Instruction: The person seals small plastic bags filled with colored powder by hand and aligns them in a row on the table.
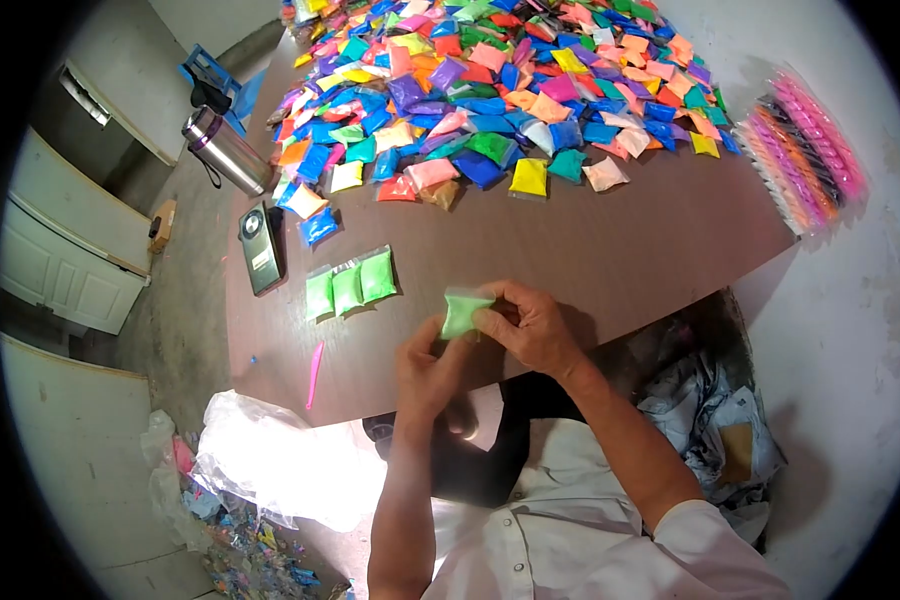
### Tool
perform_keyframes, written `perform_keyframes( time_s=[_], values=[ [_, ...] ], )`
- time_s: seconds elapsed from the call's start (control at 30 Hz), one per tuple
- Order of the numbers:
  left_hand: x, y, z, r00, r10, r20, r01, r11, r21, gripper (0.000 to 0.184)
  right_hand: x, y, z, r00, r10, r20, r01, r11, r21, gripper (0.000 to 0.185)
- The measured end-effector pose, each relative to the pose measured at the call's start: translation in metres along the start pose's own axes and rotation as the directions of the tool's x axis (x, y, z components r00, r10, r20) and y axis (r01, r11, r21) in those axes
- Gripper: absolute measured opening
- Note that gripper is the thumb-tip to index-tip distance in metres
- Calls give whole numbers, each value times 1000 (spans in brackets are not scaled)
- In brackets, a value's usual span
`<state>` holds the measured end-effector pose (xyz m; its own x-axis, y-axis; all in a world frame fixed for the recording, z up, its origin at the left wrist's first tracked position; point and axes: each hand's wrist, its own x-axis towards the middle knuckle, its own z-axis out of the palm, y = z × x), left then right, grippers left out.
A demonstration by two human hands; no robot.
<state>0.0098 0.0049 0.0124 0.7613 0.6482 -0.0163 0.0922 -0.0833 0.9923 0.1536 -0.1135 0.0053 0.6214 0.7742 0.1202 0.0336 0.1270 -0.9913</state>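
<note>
Between my two hands, over the front part of the table, is a small light green packet. My left hand has its fingers closed on the packet's lower left side. The thumb and fingers of my right hand pinch its right side and upper edge. Left of my hands, three green packets lie side by side on the tabletop. Nearer the front edge lies a thin pink stick.
A large heap of colourful packets covers the table's far part. A steel flask and a dark phone-like device are at the left. Bundled pink, orange and black pieces lie right. Clear plastic hangs below the left front edge.
</note>
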Motion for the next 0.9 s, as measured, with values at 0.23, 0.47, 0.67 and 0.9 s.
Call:
perform_keyframes(
  time_s=[0.23,0.47,0.67,0.9],
  values=[
    [0,10,-2,994,-101,35,100,995,31,27,-2,-8,0,998,51,-30,-51,999,9,24],
    [1,-3,-5,999,-30,15,32,992,-126,24,-1,-6,0,999,32,12,-31,999,-20,24],
    [0,3,-6,998,-42,35,46,994,-98,22,0,1,0,1000,-3,-8,2,998,-57,26],
    [1,4,-6,999,-19,36,24,991,-133,22,-1,-4,-1,1000,25,18,-23,990,-141,23]
  ],
)
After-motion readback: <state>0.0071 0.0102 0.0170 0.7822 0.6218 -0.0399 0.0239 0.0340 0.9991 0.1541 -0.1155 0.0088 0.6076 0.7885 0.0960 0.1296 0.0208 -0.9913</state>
